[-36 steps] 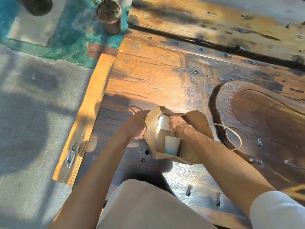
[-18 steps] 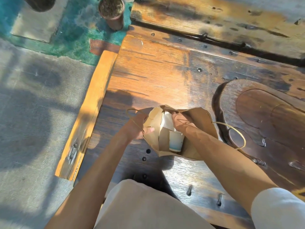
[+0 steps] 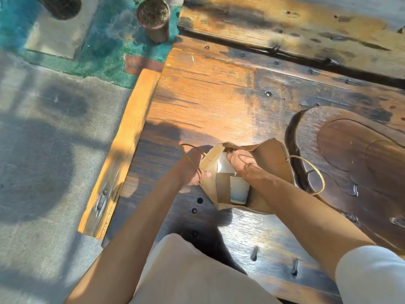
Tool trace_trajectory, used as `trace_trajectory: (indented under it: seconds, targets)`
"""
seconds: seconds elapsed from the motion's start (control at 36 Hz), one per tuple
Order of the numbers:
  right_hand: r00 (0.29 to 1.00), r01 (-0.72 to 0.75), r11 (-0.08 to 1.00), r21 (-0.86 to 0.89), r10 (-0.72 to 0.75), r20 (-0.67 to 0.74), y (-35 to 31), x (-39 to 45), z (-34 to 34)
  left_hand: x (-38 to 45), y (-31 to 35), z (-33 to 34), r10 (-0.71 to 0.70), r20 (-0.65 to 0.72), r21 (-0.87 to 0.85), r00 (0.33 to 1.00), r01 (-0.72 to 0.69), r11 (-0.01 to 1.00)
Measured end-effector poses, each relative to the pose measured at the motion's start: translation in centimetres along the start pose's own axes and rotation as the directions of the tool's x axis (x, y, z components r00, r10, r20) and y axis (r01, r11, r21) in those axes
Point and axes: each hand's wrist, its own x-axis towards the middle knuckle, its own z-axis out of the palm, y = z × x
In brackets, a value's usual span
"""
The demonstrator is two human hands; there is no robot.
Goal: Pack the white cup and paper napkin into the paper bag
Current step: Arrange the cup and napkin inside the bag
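With the white cup [image 3: 239,189] already standing inside the paper bag [image 3: 268,163] near the wooden table's [image 3: 219,95] left edge, the right hand [image 3: 240,162], fingers pressed together on the paper napkin [image 3: 224,164], tucks it in while the left hand [image 3: 194,168] pinches the rim, so next comes letting go and withdrawing.

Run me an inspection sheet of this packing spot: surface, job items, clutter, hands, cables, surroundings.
Surface: worn wooden table with nail heads, part sunlit.
Job's things: paper bag stands open on the table; white cup sits inside it; white paper napkin is inside too, behind the cup.
Clutter: carved wooden tray beside the bag.
Hands: left hand grips the bag's left edge; right hand reaches into the bag; what it holds is hidden.
Cables: nothing seen; only the bag's cord handles.
Surroundings: wooden bench, concrete floor, potted plant.
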Motion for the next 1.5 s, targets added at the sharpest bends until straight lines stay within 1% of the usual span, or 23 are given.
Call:
trace_trajectory:
  seconds: [0.03,0.11,0.14,0.19,0.22,0.28,0.31,0.44,0.53,0.61,0.67,0.72,0.75,0.78,0.83,0.89,0.94,1.0,1.08,1.17,1.28,1.42,1.5]
  targets:
    - [0.999,0.0,1.0,-0.027,0.001,0.034,0.1,0.0,0.3,0.2,-0.3,0.1,0.016,-0.013,-0.006,1.0,-0.016,1.0]
    - [0.996,-0.072,0.995,0.075,0.067,0.059,1.1,0.7,0.4,0.3,-0.4,-0.1,-0.002,0.007,-0.028,1.0,0.002,1.0]
    - [0.996,-0.045,0.999,0.024,0.043,0.075,1.4,0.7,0.3,0.4,-0.4,0.0,-0.027,0.018,-0.051,0.999,0.028,0.998]
    - [0.99,0.009,0.997,0.075,-0.019,0.137,1.1,0.6,0.1,0.8,-0.5,0.0,-0.092,0.057,-0.087,0.994,0.097,0.991]
    - [0.992,-0.004,1.0,0.031,0.0,0.123,0.6,0.4,0.0,0.8,-0.4,0.0,-0.127,0.075,-0.09,0.989,0.134,0.987]
    - [1.0,-0.009,0.993,-0.115,0.008,-0.016,-0.2,-0.2,-0.5,0.9,-0.1,0.2,-0.172,0.093,-0.098,0.981,0.18,0.979]
    - [0.999,-0.001,0.988,-0.154,-0.005,-0.036,-0.2,-0.3,-0.6,0.9,0.0,0.2,-0.176,0.075,-0.101,0.982,0.183,0.978]
    - [0.989,0.142,0.906,-0.398,-0.146,0.021,0.1,-1.1,-0.8,0.9,0.6,0.7,-0.172,-0.013,-0.057,0.985,0.171,0.984]
    - [0.962,0.264,0.841,-0.472,-0.263,0.07,-0.6,-2.0,-1.0,1.0,0.9,0.9,-0.145,-0.056,-0.022,0.988,0.144,0.989]
    - [0.954,0.263,0.747,-0.61,-0.297,0.048,-1.1,-3.1,-1.8,1.3,1.0,1.0,-0.159,-0.089,-0.026,0.983,0.158,0.987]
    - [0.955,0.261,0.726,-0.636,-0.292,0.059,-0.9,-3.3,-2.5,1.7,0.6,1.0,-0.176,-0.108,-0.061,0.979,0.17,0.984]
    - [0.967,0.233,0.839,-0.492,-0.255,0.024,-0.1,-3.0,-3.2,1.8,0.4,0.9,-0.193,-0.119,-0.119,0.974,0.179,0.977]
    - [0.974,0.215,0.89,-0.401,-0.225,0.023,0.3,-2.8,-3.4,1.8,0.4,0.8,-0.201,-0.119,-0.097,0.972,0.19,0.977]
    - [0.978,0.204,0.921,-0.332,-0.204,0.034,0.7,-2.5,-3.5,2.0,0.2,0.9,-0.201,-0.125,-0.074,0.972,0.193,0.978]
    - [0.988,0.151,0.952,-0.268,-0.133,0.082,1.7,-2.3,-3.6,1.9,-0.1,1.0,-0.202,-0.119,-0.129,0.972,0.187,0.974]
    - [0.985,0.093,0.961,-0.26,-0.051,0.166,2.8,-2.5,-3.8,1.7,-0.2,1.0,-0.187,-0.114,-0.083,0.976,0.178,0.98]
    - [0.975,0.092,0.954,-0.287,-0.028,0.22,3.8,-2.7,-4.1,1.7,-0.3,1.0,-0.168,-0.113,-0.048,0.979,0.163,0.985]
    - [0.971,0.117,0.935,-0.336,-0.037,0.236,4.4,-2.6,-4.1,1.6,-0.3,1.0,-0.165,-0.108,-0.038,0.98,0.162,0.986]
    - [0.97,0.139,0.915,-0.378,-0.05,0.237,4.5,-2.4,-3.5,1.8,-0.4,1.4,-0.184,-0.085,-0.143,0.979,0.171,0.975]
    - [0.969,0.154,0.905,-0.398,-0.06,0.239,4.6,-1.9,-3.1,1.7,-0.5,1.5,-0.176,-0.074,-0.119,0.982,0.166,0.979]
    - [0.96,0.187,0.912,-0.366,-0.09,0.265,4.5,-1.8,-3.4,1.9,-0.5,1.4,-0.116,-0.124,-0.113,0.986,0.102,0.988]
    - [0.947,0.22,0.928,-0.302,-0.128,0.296,4.0,-2.0,-3.9,1.8,-0.5,1.7,-0.127,-0.085,-0.133,0.988,0.115,0.984]
    - [0.933,0.269,0.921,-0.28,-0.178,0.313,4.1,-2.3,-4.1,1.9,-0.7,2.1,-0.14,-0.077,-0.199,0.987,0.122,0.972]
